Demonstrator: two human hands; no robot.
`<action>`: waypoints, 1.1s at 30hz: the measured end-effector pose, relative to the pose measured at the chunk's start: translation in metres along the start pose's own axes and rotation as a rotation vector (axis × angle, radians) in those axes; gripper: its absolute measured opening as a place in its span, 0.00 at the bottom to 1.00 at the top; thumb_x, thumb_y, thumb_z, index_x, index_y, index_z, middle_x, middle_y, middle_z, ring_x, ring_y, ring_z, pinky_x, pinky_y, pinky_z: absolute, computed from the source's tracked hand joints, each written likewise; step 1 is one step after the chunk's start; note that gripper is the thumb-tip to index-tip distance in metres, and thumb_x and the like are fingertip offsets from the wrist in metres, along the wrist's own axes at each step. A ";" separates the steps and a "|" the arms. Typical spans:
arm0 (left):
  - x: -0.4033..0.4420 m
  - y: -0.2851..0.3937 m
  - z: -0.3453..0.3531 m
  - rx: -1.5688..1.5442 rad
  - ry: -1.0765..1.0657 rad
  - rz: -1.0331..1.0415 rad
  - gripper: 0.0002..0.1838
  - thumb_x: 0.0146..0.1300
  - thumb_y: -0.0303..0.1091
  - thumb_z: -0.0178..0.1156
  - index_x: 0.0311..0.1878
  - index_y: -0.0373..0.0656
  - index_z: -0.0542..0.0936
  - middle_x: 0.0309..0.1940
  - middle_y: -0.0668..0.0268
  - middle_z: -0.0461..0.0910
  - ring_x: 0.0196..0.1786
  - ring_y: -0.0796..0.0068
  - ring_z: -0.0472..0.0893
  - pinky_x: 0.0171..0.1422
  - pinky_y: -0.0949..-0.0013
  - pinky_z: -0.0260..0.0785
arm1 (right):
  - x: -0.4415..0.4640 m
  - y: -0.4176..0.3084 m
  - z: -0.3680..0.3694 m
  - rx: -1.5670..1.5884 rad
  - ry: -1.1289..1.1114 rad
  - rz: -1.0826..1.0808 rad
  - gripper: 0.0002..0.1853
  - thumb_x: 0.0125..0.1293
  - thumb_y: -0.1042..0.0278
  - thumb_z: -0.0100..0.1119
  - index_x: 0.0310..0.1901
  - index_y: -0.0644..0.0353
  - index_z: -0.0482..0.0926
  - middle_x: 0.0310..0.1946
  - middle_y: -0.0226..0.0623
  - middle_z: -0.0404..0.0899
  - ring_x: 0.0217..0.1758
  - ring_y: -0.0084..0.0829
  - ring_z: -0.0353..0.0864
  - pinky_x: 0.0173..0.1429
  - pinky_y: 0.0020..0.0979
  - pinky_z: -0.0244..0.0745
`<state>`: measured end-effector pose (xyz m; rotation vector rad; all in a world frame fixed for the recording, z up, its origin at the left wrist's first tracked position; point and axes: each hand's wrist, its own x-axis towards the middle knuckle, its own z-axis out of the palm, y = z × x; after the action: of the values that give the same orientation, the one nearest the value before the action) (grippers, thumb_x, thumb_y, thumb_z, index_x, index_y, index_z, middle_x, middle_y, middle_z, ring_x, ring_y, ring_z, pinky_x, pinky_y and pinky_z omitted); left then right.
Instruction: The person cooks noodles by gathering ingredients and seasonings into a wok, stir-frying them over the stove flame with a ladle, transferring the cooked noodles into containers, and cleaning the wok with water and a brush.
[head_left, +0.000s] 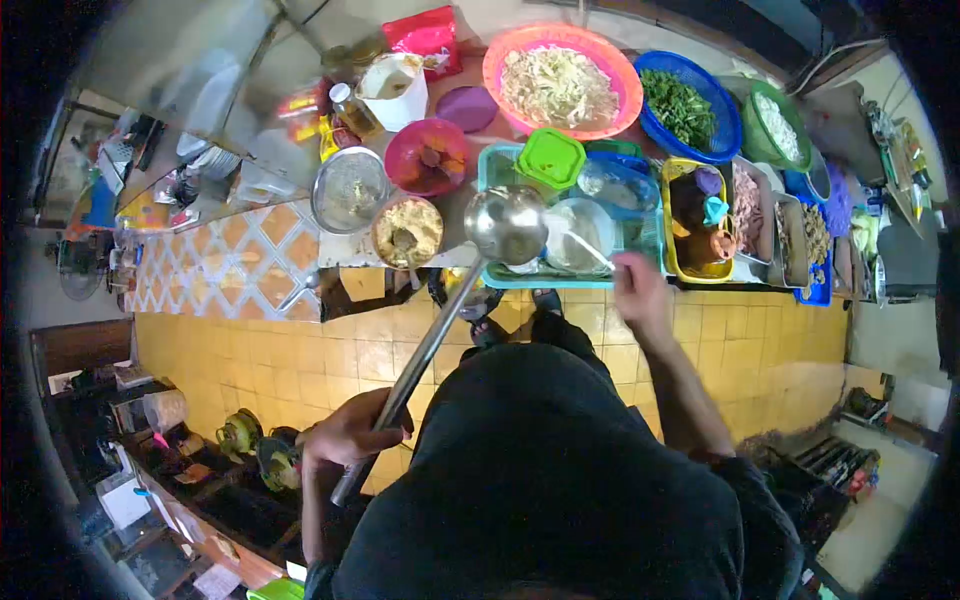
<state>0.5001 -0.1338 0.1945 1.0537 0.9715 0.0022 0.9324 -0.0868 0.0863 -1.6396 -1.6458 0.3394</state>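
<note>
My left hand [358, 430] is closed around the lower part of a long metal handle belonging to a large ladle [507, 222]. The ladle's round bowl hangs over the left side of a turquoise tray [490, 165]. My right hand [641, 295] pinches the end of a white spoon [588, 248], slightly blurred. The spoon's other end points into or over a clear round container [572, 258] in the tray; its exact contact and contents I cannot make out. A green-lidded box [551, 158] lies just behind.
On the counter are a metal bowl of yellowish paste [408, 232], a pink bowl [427, 157], a pink basin of shredded food [562, 80] and a blue basket of greens [690, 107]. A yellow basket [700, 270] and food trays stand at right. Tiled floor [300, 360] lies below.
</note>
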 end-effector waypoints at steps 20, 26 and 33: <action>-0.003 -0.005 0.034 -0.156 0.163 0.012 0.12 0.57 0.29 0.62 0.43 0.37 0.74 0.34 0.65 0.78 0.38 0.77 0.75 0.44 0.70 0.68 | 0.029 0.074 0.032 -0.241 -0.484 0.184 0.10 0.50 0.68 0.56 0.34 0.59 0.71 0.25 0.47 0.79 0.30 0.53 0.81 0.38 0.50 0.76; 0.003 0.033 0.066 0.003 0.198 -0.127 0.12 0.57 0.27 0.62 0.43 0.37 0.73 0.35 0.64 0.78 0.38 0.76 0.76 0.44 0.70 0.69 | 0.031 0.112 0.025 -0.150 -0.498 0.252 0.06 0.54 0.67 0.55 0.33 0.58 0.74 0.28 0.50 0.79 0.33 0.54 0.80 0.39 0.49 0.75; 0.021 0.039 0.096 -0.237 0.203 0.000 0.12 0.58 0.25 0.61 0.44 0.35 0.73 0.36 0.62 0.79 0.41 0.74 0.77 0.46 0.69 0.70 | 0.041 0.120 0.027 -0.192 -0.589 0.245 0.05 0.54 0.68 0.55 0.32 0.57 0.76 0.30 0.48 0.80 0.35 0.53 0.80 0.41 0.48 0.75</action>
<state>0.5939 -0.1735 0.2225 0.8449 1.1249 0.2230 1.0065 -0.0231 0.0014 -2.0202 -1.9429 0.8793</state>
